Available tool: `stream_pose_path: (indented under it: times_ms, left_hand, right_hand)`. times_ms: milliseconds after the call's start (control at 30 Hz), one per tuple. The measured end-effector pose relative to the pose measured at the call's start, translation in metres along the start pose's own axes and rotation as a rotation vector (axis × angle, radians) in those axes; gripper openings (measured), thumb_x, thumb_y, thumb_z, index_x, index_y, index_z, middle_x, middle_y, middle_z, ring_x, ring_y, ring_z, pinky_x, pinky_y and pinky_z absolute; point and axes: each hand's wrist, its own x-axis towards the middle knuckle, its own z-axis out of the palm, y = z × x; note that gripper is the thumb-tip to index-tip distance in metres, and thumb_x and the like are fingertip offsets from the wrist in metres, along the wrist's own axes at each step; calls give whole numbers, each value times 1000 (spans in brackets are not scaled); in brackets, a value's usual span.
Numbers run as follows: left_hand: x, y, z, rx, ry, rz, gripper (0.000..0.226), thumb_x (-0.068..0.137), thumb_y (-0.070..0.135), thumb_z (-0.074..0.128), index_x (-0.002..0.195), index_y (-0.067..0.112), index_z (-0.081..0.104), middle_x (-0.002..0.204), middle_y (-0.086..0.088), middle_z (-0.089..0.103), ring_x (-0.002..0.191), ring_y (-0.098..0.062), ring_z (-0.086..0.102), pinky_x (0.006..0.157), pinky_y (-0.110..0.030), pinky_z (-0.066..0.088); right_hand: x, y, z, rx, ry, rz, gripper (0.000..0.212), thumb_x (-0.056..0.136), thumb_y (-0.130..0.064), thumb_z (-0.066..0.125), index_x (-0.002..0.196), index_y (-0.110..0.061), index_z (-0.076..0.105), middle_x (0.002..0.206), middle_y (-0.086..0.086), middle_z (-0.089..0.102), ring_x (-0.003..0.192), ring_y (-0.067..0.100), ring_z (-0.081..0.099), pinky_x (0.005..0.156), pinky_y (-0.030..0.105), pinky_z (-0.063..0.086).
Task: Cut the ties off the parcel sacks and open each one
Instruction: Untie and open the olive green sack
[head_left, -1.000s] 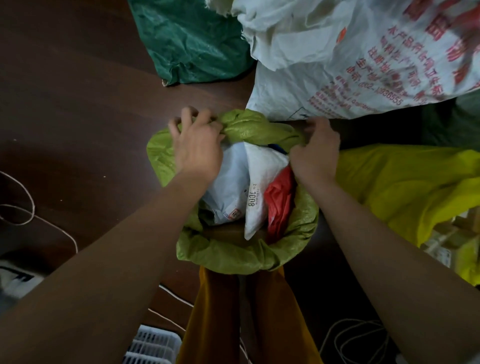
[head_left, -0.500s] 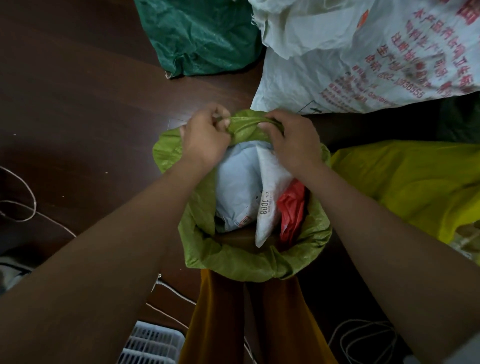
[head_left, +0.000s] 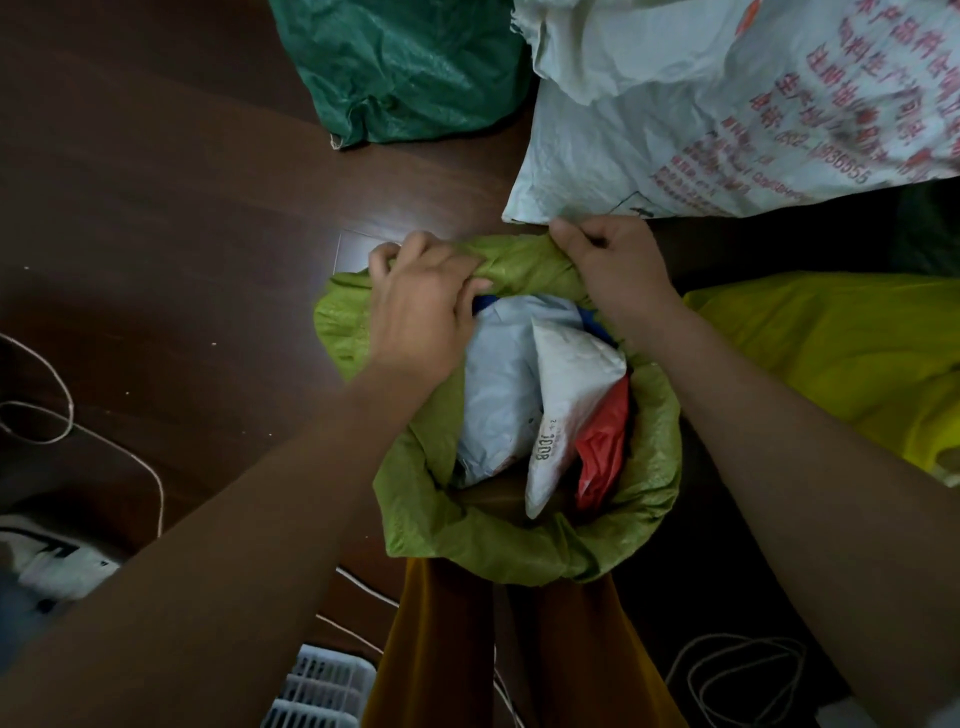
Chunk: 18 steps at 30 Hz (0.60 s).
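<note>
Two bare hands are working the mouth of one lime-green woven plastic parcel sack, which is standing on the floor between the person's mustard-coloured trouser legs.

Head view, task items. Left hand: fingers are curling over the far left part of the rolled rim, gripping the fabric. Right hand: fingers and thumb are closing round the far right part of the same rim, bunching it. No tie is showing on this sack. Contents are showing: a pale grey plastic mailer, a white mailer with black printing, a red plastic packet, and a sliver of something blue behind them.

Step, as a judgement: the tie appears to be off already, and the mouth is being rolled down and spread wide. Next move is calling for both hands working the roll evenly round the rim without spilling the mailers, then turning to another sack.

Surroundings. Dark brown wooden floor is carrying three further sacks: a dark green woven sack at the far side, a white woven sack with red print touching the right hand's knuckles or just beyond them, and a yellow sack at right. Loose white cord is lying at left, more cord at lower right, and a white slotted plastic basket is sitting near the bottom edge.
</note>
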Motion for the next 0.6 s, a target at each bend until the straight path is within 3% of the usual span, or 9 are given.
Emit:
stream_pose_path:
  times_ms: [67,100,233,300,367,433,500,533,600]
  left_hand:
    - [8,3,-1,-96,1,-131,16,91,20,58,80,13,68,82,2,65,97,-21,50,79,-26,15]
    - [12,2,0,-140,-9,-188,16,91,19,57,80,13,67,81,4,63,99,-20,48,78,-26,14]
    - [22,-4,-2,-265,-95,-324,24,96,19,51,73,15,51,70,13,38,94,-16,34,78,-27,16]
    - [26,-8,-1,-336,-169,-430,31,99,21,47,68,17,46,71,10,33,91,-18,33,82,-29,23]
    - [28,-11,0,-452,-237,-506,37,99,22,47,62,16,44,65,5,36,79,-22,39,85,-40,36]
    - [25,-9,0,-532,-216,-508,33,97,23,52,66,10,52,61,3,43,68,-21,44,82,-42,42]
    - [18,-2,0,-422,-122,-430,19,92,31,59,84,14,62,80,3,54,87,-22,51,90,-38,39]
    - [13,1,-1,-294,-67,-395,23,89,39,62,97,17,63,93,1,55,99,-22,48,89,-34,33]
    - [0,7,-7,-73,35,-334,43,81,50,65,106,17,57,107,-7,51,103,-26,43,83,-32,27]
  right_hand:
    - [-2,2,0,16,49,-37,11,92,-30,64,91,-20,64,81,-6,61,73,3,58,72,22,50]
    - [-3,1,0,10,77,-94,12,91,-30,65,99,-21,63,89,-4,62,80,4,59,76,20,50]
    - [-8,-1,3,-87,0,-395,41,79,-33,76,114,-12,68,115,3,57,109,11,56,96,25,45]
    - [-8,4,5,-192,-124,-401,52,74,-39,79,121,-19,67,124,0,59,117,10,54,104,29,41]
    - [-6,9,7,-241,-149,-375,45,80,-39,74,121,-22,68,119,-4,66,111,10,59,101,35,45]
    - [-4,12,7,-226,-94,-374,31,86,-37,67,112,-20,72,104,-7,71,97,9,64,91,37,50]
    - [0,13,6,-199,-42,-367,23,90,-31,64,101,-15,75,88,-7,71,82,11,64,80,38,51]
    - [2,15,5,-185,-17,-352,21,91,-28,63,97,-12,75,83,-6,69,77,10,63,77,36,51]
    - [2,19,2,-174,23,-294,19,92,-25,63,94,-11,75,81,-5,68,74,7,59,74,27,49]
